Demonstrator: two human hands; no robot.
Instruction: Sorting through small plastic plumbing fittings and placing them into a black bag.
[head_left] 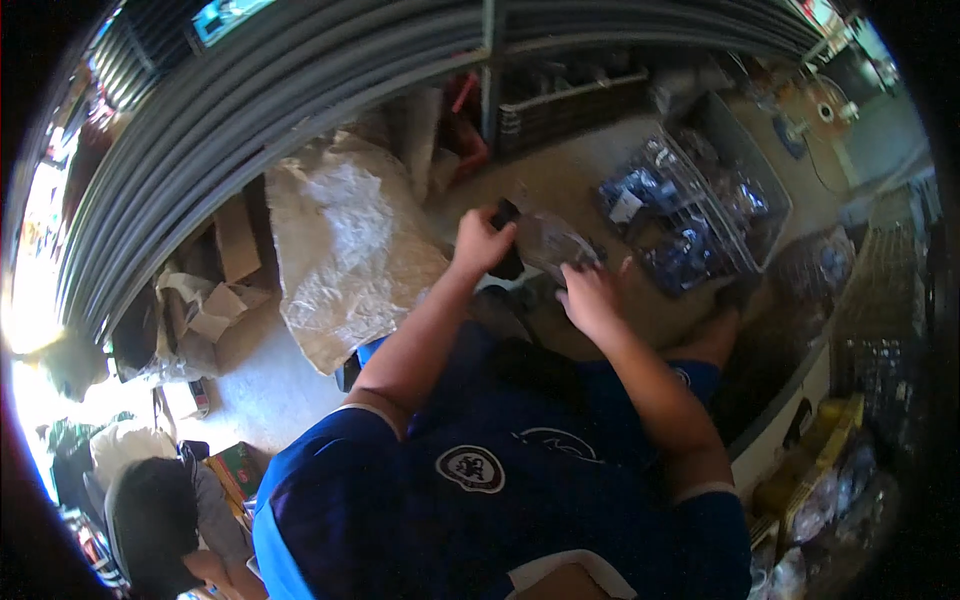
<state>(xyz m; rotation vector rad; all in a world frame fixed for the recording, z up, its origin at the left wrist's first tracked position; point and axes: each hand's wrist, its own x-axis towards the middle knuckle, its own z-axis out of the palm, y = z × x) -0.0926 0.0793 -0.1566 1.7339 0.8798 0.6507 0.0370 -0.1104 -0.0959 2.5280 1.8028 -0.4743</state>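
My left hand (482, 242) is closed around a small black object (505, 213) whose kind I cannot make out. To its right, my right hand (592, 298) pinches the near edge of a clear plastic bag (552, 243). The bag hangs between both hands, its far end close to the black object. What lies inside the bag, if anything, is too blurred to tell. Beyond my right hand, several dark packets in clear wrapping (640, 195) lie on the floor beside a grey plastic crate (775, 210).
A large pale woven sack (340, 230) lies left of my left arm. Long grey pipes (250, 120) run along a rack behind it. Cardboard pieces (222, 310) sit farther left. Another person (155, 520) is at lower left. At far right stand a fan (825, 112) and a yellow crate (830, 440).
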